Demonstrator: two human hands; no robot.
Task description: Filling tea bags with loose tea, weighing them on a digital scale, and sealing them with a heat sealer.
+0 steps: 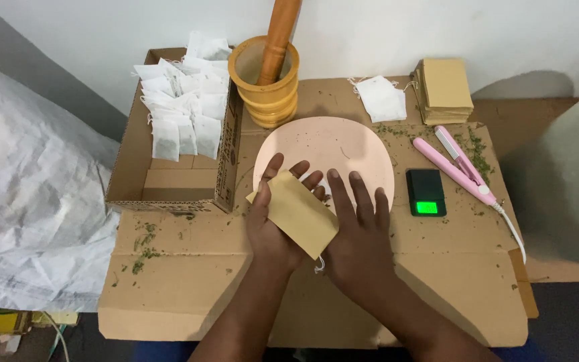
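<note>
your left hand [273, 224] is curled round a tan paper envelope [297, 212] at the centre of the frame, fingers up over its top edge and gripping it, while your right hand [360, 234] lies flat with fingers spread, pressing on the envelope's right edge and on the pink plate [343, 144] beneath. a bit of white string shows under the envelope's lower corner, so i judge a tea bag is already going in or is inside; i can't see it clearly.

in the upper left, the cardboard box [135, 157] holds a good heap of filled white tea bags [185, 110] at its far end, the near half bare. the wooden mortar [266, 90] at top centre has the pestle [279, 33] standing in it; its contents are hidden. the plate carries only green crumbs. loose white bags [383, 97] and a stack of tan envelopes [445, 90] wait upper right, so plenty looks left to pack.
</note>
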